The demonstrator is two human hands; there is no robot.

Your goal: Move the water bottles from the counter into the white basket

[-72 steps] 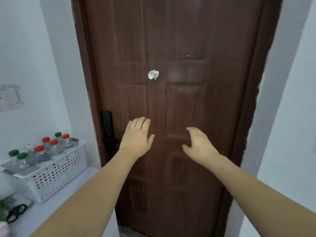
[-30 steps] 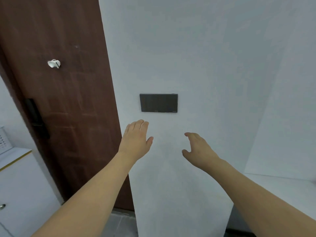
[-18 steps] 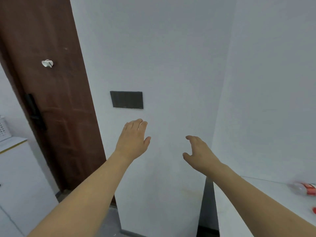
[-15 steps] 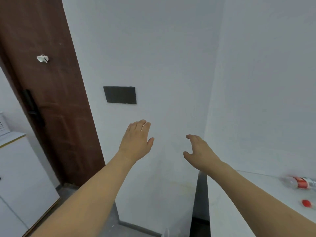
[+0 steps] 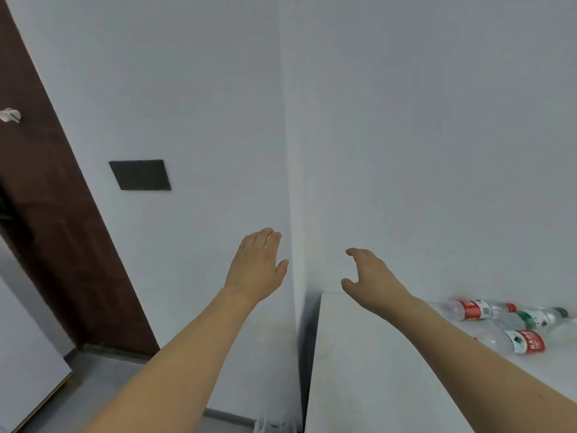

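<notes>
Several clear water bottles lie on their sides on the white counter [image 5: 368, 364] at the right. One has a red label and red cap [image 5: 474, 309], one a green label [image 5: 530, 318], and one a red label nearer me [image 5: 518, 340]. My left hand [image 5: 257, 265] is raised in front of the wall corner, fingers apart, holding nothing. My right hand [image 5: 370, 281] hovers over the counter's far left corner, fingers spread and empty, well left of the bottles. The white basket is out of view.
A dark brown door [image 5: 46, 229] with a white hook [image 5: 11, 115] stands at the left. A black wall panel [image 5: 142, 175] sits on the white wall. A white cabinet side [image 5: 22, 364] shows at the lower left, with grey floor below.
My view has swung right, away from the door and the basket with bottles. The counter and its lying bottles have come into view. Both hands stay empty and raised.
</notes>
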